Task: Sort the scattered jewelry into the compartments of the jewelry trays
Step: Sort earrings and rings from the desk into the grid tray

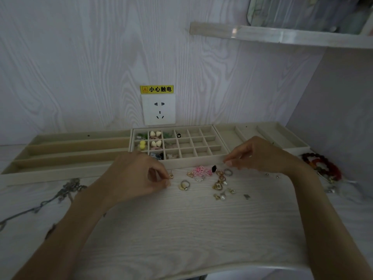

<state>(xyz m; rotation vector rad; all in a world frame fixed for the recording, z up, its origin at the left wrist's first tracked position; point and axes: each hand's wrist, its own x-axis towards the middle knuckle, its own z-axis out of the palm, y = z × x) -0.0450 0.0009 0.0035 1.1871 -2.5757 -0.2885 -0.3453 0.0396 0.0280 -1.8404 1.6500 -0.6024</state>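
Three beige jewelry trays stand along the wall: a long-slot tray (60,156) at left, a grid tray (201,159) in the middle, a wide-slot tray (286,142) at right. The grid tray's left cells hold small earrings and clips. Loose rings and earrings (219,183) lie scattered on the table before the grid tray, with pink rings (201,171) among them. My left hand (139,174) pinches a small gold earring (171,176) just above the table. My right hand (256,154) hovers at the grid tray's front right corner, fingertips pinched together; what they hold is too small to make out.
A silver chain necklace (64,191) trails across the table at left. Red bead bracelets (323,164) lie at the right, by the side wall. A wall socket (158,109) sits behind the trays and a shelf (282,35) hangs above right.
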